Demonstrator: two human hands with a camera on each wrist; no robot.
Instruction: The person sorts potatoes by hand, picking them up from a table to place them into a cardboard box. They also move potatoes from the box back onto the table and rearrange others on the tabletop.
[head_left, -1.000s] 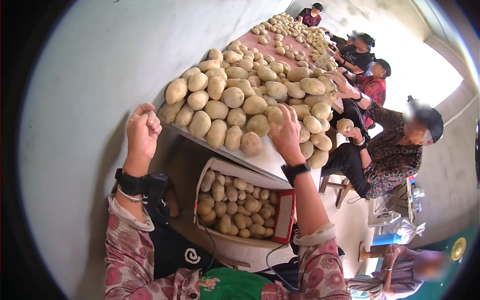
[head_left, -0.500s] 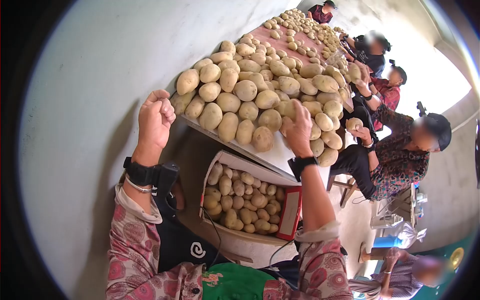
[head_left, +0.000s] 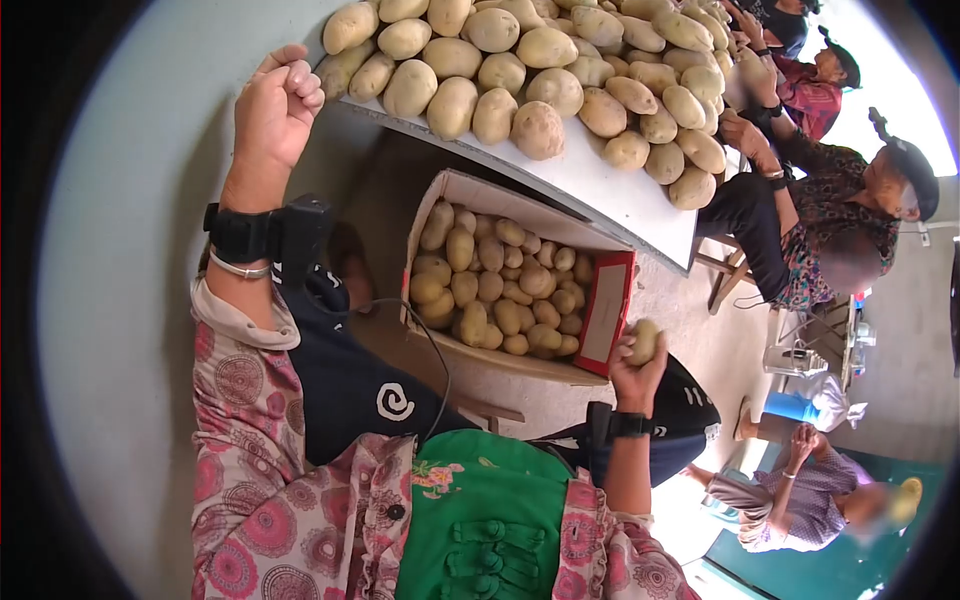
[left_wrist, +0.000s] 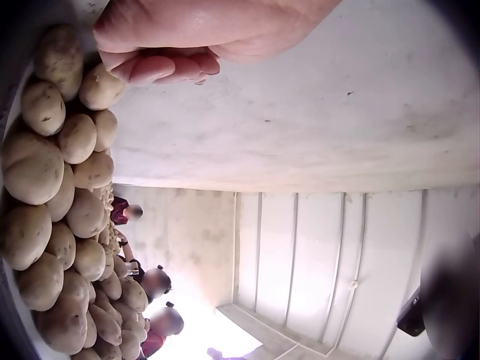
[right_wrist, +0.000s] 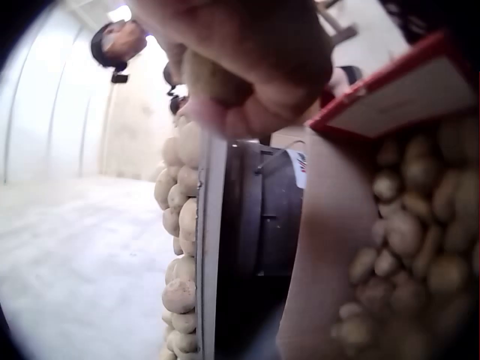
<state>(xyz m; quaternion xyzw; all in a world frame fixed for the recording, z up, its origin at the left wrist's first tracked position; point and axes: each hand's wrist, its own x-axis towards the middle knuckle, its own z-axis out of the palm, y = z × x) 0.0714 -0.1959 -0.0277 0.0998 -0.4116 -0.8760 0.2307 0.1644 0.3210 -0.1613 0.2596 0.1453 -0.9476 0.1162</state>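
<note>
A cardboard box point(head_left: 560, 230) with a red-edged end panel point(head_left: 604, 310) sits at the centre of the head view, holding many loose potatoes point(head_left: 505, 280) that cover its bottom. In the right wrist view a dark grey container point(right_wrist: 281, 210) shows beside the box; its contents cannot be made out.

Across the top centre runs a white table point(head_left: 640, 215), its bare near edge in front of a heap of larger potatoes point(head_left: 555, 92). A pale wall point(head_left: 130, 200) fills the left side of the head view. At the upper right sits a person in a patterned shirt point(head_left: 840, 220), at the lower right another in a dotted top point(head_left: 800, 500), with a clear plastic bag point(head_left: 828, 398) above.

The held potato point(head_left: 644, 342) is right of centre, just beside the box's red-edged end; it is yellowish tan, rounded, and partly covered by the fingers. The wearer's right hand point(head_left: 635, 375) grasps it with bent fingers. The left hand point(head_left: 272, 115), at the upper left near the heap, has its fingers curled toward the palm with nothing in them
</note>
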